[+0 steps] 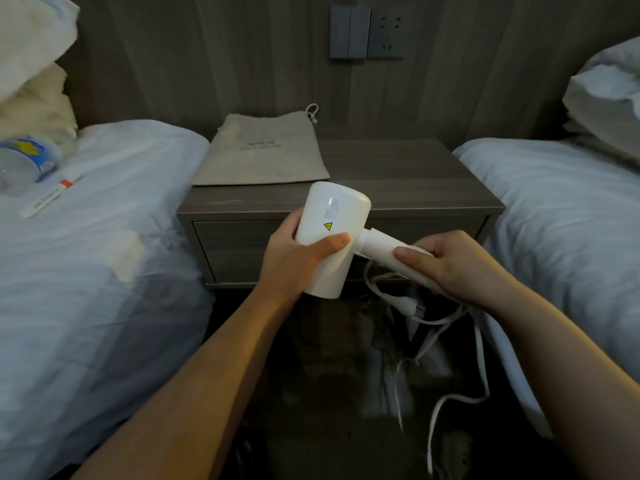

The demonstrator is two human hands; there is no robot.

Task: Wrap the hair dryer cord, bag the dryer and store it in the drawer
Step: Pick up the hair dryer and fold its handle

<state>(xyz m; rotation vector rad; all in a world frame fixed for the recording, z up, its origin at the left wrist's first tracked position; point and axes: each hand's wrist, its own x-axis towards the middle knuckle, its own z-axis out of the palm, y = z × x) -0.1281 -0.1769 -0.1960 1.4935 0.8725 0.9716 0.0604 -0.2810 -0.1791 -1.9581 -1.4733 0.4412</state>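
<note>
I hold a white hair dryer [332,216] in front of the nightstand. My left hand [298,251] grips its round body from the left. My right hand [446,261] is closed around its handle [377,249]. The white flat cord [446,403] hangs loose below my right hand in untidy loops toward the floor, and its plug [408,306] dangles just under the handle. A grey drawstring bag [263,150] lies flat on the back left of the nightstand top [398,178]. The drawer front [239,244] below it is closed.
Two beds with white covers flank the nightstand, the left bed [104,271] and the right bed [561,220]. A plastic water bottle [24,161] and a small tube [48,199] lie on the left bed. Switches and a socket [367,32] sit on the wall panel above.
</note>
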